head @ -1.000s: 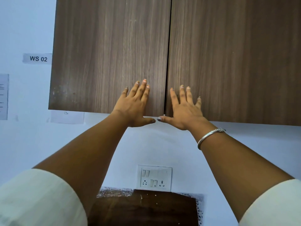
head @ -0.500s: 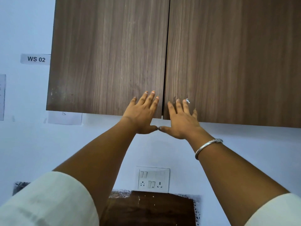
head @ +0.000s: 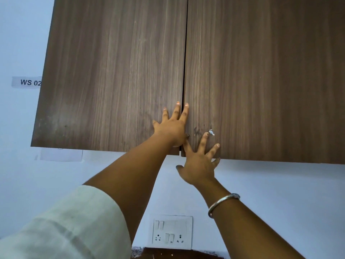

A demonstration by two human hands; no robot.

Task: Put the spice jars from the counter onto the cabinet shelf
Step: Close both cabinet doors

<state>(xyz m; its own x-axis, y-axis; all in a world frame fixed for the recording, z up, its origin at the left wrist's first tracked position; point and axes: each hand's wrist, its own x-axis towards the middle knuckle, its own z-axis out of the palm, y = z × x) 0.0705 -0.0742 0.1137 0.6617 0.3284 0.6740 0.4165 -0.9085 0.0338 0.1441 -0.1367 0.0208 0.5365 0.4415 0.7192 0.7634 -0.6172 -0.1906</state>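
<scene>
A dark wood wall cabinet fills the upper view, its left door [head: 112,81] and right door [head: 261,81] both closed with a thin gap between them. My left hand [head: 172,127] lies flat on the lower corner of the left door, its fingers straight and reaching across the gap. Lower down, my right hand [head: 199,161] has spread fingers touching the bottom edge of the right door. No spice jars are in view, and the shelf is hidden behind the doors.
A white switch and socket plate [head: 172,232] sits on the wall below the cabinet. A "WS 02" label [head: 26,82] is stuck left of the cabinet. A strip of dark countertop [head: 177,254] shows at the bottom edge.
Both hands have shifted: the left has slid right and up over the door gap, while the right has dropped to the right door's bottom edge. The camera has tilted up slightly.
</scene>
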